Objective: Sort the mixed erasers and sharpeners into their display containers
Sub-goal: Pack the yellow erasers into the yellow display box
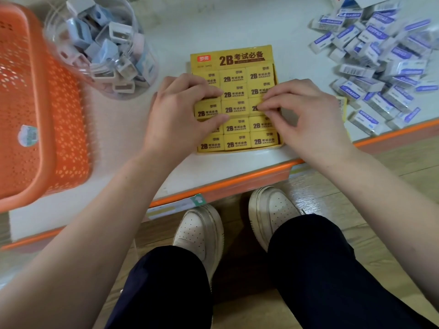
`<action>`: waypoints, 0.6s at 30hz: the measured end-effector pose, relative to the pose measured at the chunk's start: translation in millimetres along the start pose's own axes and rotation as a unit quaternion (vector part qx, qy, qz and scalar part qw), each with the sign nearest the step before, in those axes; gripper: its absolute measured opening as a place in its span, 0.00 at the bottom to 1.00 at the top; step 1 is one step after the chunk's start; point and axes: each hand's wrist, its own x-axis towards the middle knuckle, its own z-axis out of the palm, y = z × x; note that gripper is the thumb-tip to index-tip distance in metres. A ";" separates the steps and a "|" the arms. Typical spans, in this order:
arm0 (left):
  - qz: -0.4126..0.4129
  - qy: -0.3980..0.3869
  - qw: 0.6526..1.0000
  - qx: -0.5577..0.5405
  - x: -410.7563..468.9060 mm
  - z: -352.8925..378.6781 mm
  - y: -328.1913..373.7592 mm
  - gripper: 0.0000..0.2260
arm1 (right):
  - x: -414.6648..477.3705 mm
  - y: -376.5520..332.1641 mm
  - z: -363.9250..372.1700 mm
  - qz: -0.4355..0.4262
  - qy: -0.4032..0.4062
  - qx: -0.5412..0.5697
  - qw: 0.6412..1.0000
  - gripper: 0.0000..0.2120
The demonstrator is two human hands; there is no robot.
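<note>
- Display box (237,57): yellow card, flat on the tabletop (213,24) near its front edge, directly before the person; open face upward, suited to filling from above.
- Yellow erasers (235,108): packed label-up in three columns, touching side to side; grid apparently full, hence box judged to be at the tidying stage.
- Left hand (183,110): open, fingers almost straight and pressed across the left column, thumb lower down on the same column; likely placed there to keep seated pieces from lifting or sliding.
- Right hand (306,115): fingers bent, tips and thumb pinching the middle-row eraser (255,108) in the right column; probably for nudging it level with its neighbours.
- Clear jar (54,36): left of the box, just beside the orange basket (64,129), holding the sharpeners (104,51); kept apart from the eraser stock.
- White erasers (380,67): blue-labelled, heaped loose at the right, well apart from the box; own container not identifiable, sorting of these judged not yet done.
</note>
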 end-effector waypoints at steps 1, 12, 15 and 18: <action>-0.002 0.004 1.000 0.002 0.5 0.8 0.8 0.19 | -0.8 0.0 -0.1 -0.005 -0.007 -0.006 1.000 0.06; 0.014 -0.001 0.999 0.039 -5.0 6.6 12.9 0.20 | 11.3 26.1 -71.7 0.159 -0.204 -0.186 0.948 0.20; 0.045 0.002 0.998 0.033 -9.1 15.0 21.8 0.19 | 7.7 28.9 -76.7 0.193 -0.273 -0.224 0.916 0.25; 0.073 0.007 0.997 0.028 -11.3 23.2 31.0 0.16 | 7.0 29.4 -71.8 0.177 -0.240 -0.235 0.925 0.23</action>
